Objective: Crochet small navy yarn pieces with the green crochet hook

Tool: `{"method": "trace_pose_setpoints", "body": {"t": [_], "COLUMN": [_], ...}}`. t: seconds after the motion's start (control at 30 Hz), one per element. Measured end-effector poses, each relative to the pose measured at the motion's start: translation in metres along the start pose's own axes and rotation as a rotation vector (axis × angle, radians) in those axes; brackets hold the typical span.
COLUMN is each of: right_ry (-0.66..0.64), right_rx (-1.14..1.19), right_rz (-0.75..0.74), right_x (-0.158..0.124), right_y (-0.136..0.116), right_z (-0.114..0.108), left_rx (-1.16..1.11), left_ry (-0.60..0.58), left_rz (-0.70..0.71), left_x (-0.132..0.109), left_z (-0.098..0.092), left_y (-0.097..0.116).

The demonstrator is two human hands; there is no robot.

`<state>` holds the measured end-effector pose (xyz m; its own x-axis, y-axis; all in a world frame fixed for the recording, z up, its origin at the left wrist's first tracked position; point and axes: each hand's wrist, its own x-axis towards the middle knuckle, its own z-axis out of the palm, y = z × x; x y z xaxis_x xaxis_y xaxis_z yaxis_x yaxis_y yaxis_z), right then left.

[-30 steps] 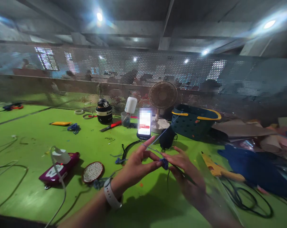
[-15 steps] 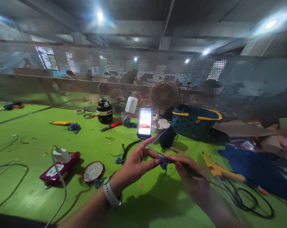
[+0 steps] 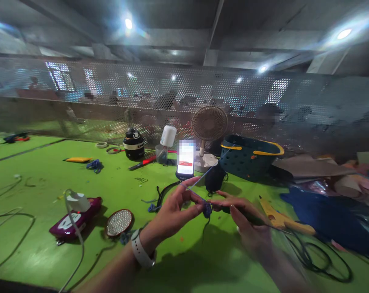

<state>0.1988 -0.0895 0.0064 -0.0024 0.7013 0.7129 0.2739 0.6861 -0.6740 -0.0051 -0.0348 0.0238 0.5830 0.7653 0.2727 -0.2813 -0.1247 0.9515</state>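
Between thumb and fingers, my left hand [image 3: 178, 205] pinches a small piece of blue-purple crochet [image 3: 206, 210], a loose tail hanging below it. Blue yarn [image 3: 207, 173] runs from the raised left index finger up to the dark green basket [image 3: 248, 158]. My right hand [image 3: 248, 215] is closed around a dark-handled crochet hook [image 3: 226, 209], whose tip meets the crochet piece. The fingers partly hide the hook. Behind the hands a lit phone [image 3: 186, 160] stands upright, with a dark rounded object [image 3: 214, 179] beside it.
A small fan [image 3: 209, 124] and a black jar [image 3: 134, 144] stand at the back. On the left lie a purple power bank [image 3: 76, 219] and a round studded object [image 3: 119, 223]. A yellow glue gun [image 3: 283, 219], black cable [image 3: 315, 260] and blue cloth [image 3: 330, 219] lie right.
The crochet piece and both hands have shifted slightly in the view. My right thumb has lifted a little from the hook's handle, and the yarn tail hangs further left.
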Motion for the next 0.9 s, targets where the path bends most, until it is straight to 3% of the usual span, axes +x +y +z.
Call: {"method": "trace_pose_setpoints", "body": {"t": [0.47, 0.9], "right_ry": [0.07, 0.057], "right_rx": [0.0, 0.179], "right_rz": [0.084, 0.234], "right_x": [-0.0005, -0.0002], "right_y": [0.0001, -0.0028], "right_z": [0.0021, 0.0], "left_rx": [-0.089, -0.01], "left_ry": [-0.003, -0.024], "left_rz": [-0.03, -0.018], "left_x": [0.0021, 0.0003], "left_z": [-0.001, -0.003], "left_y": [-0.0052, -0.0015]}}
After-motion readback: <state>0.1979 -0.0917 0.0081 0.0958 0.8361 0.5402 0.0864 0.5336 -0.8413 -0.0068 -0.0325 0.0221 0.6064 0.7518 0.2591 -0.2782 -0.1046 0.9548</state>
